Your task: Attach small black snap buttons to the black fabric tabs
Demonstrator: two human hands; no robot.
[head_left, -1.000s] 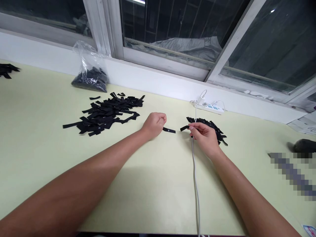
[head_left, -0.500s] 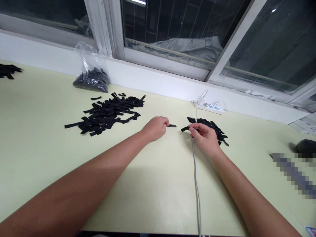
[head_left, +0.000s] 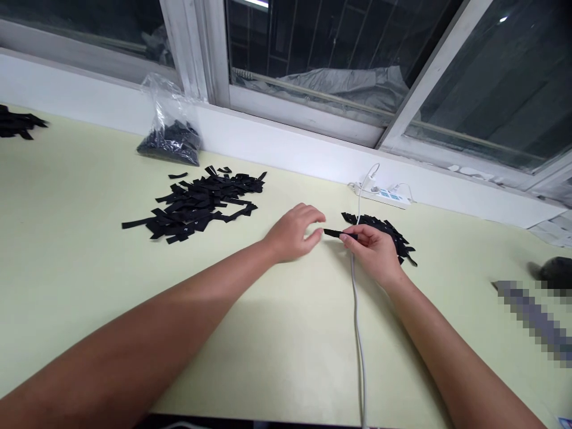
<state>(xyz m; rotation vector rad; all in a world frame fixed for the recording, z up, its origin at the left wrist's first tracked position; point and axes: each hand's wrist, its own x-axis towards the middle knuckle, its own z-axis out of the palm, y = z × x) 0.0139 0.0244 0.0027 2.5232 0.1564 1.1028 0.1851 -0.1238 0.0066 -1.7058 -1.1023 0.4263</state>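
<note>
My right hand (head_left: pixel 373 250) pinches a short black fabric strip (head_left: pixel 333 233) between thumb and fingertips, its free end pointing left. Close to that end is my left hand (head_left: pixel 295 232), with thumb and fingers apart and nothing visible between them. Whether its thumb tip touches the strip I cannot tell. Behind my right hand lies a small pile of black strips (head_left: pixel 388 229), partly hidden by the hand. A larger heap of similar strips (head_left: pixel 196 202) spreads out to the left, beyond my left forearm.
A clear plastic bag (head_left: pixel 172 137) of black pieces leans by the white ledge. More strips (head_left: pixel 18 123) lie far left. A white power strip (head_left: pixel 384 193) sits at the back, and a pale cable (head_left: pixel 357 322) crosses the table under my right hand. A dark object (head_left: pixel 556 272) is at right.
My left hand's fingers have parted, and the black piece that stuck out of them no longer shows there. The strip in my right hand now looks straighter. The view has shifted slightly.
</note>
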